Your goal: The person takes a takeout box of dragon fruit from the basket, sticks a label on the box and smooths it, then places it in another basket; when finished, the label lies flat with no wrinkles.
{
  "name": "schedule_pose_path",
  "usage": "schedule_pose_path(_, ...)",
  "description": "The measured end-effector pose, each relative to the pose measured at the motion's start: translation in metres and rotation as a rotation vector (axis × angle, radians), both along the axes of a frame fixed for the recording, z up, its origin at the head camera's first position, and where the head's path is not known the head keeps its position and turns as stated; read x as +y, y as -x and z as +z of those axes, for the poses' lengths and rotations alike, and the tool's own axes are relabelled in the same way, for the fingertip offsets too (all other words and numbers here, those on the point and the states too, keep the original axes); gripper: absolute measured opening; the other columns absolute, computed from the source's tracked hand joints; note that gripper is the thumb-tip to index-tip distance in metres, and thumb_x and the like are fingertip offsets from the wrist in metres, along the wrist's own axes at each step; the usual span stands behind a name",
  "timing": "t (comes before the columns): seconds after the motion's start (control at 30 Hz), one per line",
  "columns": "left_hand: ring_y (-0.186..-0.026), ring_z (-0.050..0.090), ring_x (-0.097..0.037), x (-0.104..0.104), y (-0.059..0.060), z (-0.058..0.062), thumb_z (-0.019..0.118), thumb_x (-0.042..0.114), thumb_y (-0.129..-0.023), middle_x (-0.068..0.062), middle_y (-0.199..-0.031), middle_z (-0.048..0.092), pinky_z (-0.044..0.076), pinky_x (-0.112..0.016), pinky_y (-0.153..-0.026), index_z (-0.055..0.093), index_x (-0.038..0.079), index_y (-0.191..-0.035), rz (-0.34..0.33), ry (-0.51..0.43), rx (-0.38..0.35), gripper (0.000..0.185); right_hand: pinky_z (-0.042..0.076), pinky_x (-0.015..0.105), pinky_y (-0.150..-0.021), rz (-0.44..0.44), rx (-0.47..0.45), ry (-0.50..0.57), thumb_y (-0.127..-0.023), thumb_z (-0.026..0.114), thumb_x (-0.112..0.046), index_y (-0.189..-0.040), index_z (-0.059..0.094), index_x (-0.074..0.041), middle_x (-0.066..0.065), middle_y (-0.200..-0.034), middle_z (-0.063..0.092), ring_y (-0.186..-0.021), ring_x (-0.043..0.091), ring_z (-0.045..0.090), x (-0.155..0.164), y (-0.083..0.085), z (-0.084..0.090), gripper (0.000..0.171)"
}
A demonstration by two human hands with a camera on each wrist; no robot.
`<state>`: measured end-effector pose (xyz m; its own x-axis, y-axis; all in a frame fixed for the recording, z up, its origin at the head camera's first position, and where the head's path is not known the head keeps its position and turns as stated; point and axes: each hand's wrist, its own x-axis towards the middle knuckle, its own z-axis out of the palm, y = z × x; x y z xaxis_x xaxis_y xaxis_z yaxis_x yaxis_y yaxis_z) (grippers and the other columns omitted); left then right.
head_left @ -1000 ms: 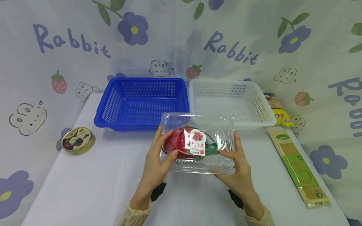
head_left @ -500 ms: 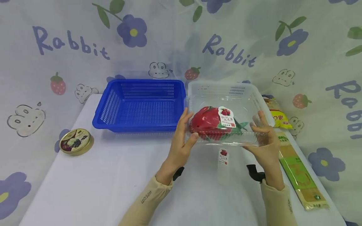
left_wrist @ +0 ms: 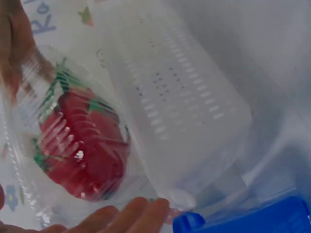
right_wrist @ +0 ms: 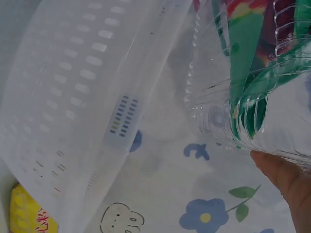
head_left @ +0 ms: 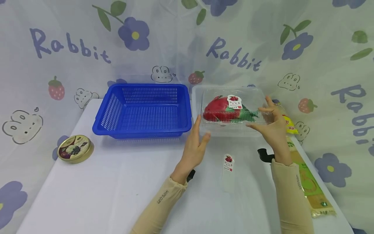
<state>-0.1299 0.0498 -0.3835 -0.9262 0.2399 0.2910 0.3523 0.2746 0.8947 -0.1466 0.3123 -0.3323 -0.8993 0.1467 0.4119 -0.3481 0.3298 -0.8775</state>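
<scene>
A clear plastic clamshell box (head_left: 236, 118) holds a red dragon fruit (head_left: 217, 109) with green leaf tips and bears a white printed label. In the head view it hangs over the white basket (head_left: 201, 131), its lid tilted toward me. My right hand (head_left: 271, 125) grips the box's right end, thumb low on the near edge and fingers along the side. Beside its left front corner, my left hand (head_left: 193, 148) has straight fingers with the thumb apart from the box. In the left wrist view, the left fingertips (left_wrist: 158, 213) lie close to the box's side; contact is unclear.
Left of the white basket stands a blue basket (head_left: 97, 130). A round gold tin (head_left: 74, 148) lies at the table's left. A noodle pack (head_left: 314, 191) and a yellow bag (head_left: 289, 125) lie at the right. A small label strip (head_left: 228, 164) is on the table.
Both hands carried the box from the table's middle up and right, over the white basket. My left thumb and fingers have since come away from their hold. The label strip came into view.
</scene>
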Motion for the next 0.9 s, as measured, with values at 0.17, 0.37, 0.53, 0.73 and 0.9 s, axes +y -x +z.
schedule_pose_path(0.17,-0.149,0.020,-0.034,0.006,-0.003,-0.002,0.044,0.037,-0.103,-0.013,-0.162,0.018,0.021,-0.056,-0.119,0.012,0.011,-0.156,0.058,0.095,-0.094,0.068,0.034,0.031,-0.116,-0.007,-0.068,-0.060,-0.069,0.078,0.015,-0.114,0.062,-0.009,0.001,-0.162,0.023,-0.150,0.026,0.023,0.003,0.023,-0.001,0.053)
schedule_pose_path(0.37,-0.149,0.016,-0.037,0.014,-0.007,-0.007,0.043,0.039,-0.103,-0.019,-0.162,0.012,0.020,-0.057,-0.118,0.015,0.007,-0.155,0.051,0.167,-0.213,0.067,0.030,0.044,-0.118,-0.029,-0.135,-0.101,-0.073,0.080,0.005,-0.115,0.060,-0.015,-0.003,-0.162,0.021,-0.151,0.022,0.019,0.005,0.048,-0.004,0.050)
schedule_pose_path(0.53,-0.150,0.015,-0.033,0.019,0.001,-0.015,0.043,0.038,-0.103,-0.016,-0.163,0.008,0.022,-0.054,-0.119,0.016,0.004,-0.155,0.056,0.173,-0.198,0.068,0.030,0.045,-0.118,-0.019,-0.192,-0.129,-0.075,0.081,-0.003,-0.115,0.056,-0.013,-0.005,-0.163,0.018,-0.151,0.020,0.019,0.003,0.064,-0.010,0.049)
schedule_pose_path(0.73,-0.148,0.019,-0.033,0.022,0.005,-0.021,0.045,0.037,-0.102,-0.015,-0.163,0.006,0.026,-0.052,-0.118,0.015,0.000,-0.154,0.069,0.168,-0.190,0.070,0.029,0.047,-0.118,0.002,-0.218,-0.148,-0.075,0.082,-0.005,-0.116,0.054,-0.004,-0.002,-0.163,0.018,-0.150,0.025,0.021,0.002,0.074,-0.021,0.050)
schedule_pose_path(0.9,-0.148,0.019,-0.032,0.022,0.005,-0.024,0.045,0.037,-0.102,-0.014,-0.164,0.004,0.026,-0.050,-0.118,0.015,-0.001,-0.153,0.073,0.156,-0.190,0.070,0.030,0.047,-0.117,0.008,-0.234,-0.159,-0.075,0.082,-0.005,-0.117,0.054,-0.002,0.001,-0.163,0.020,-0.148,0.029,0.025,0.005,0.082,-0.027,0.051)
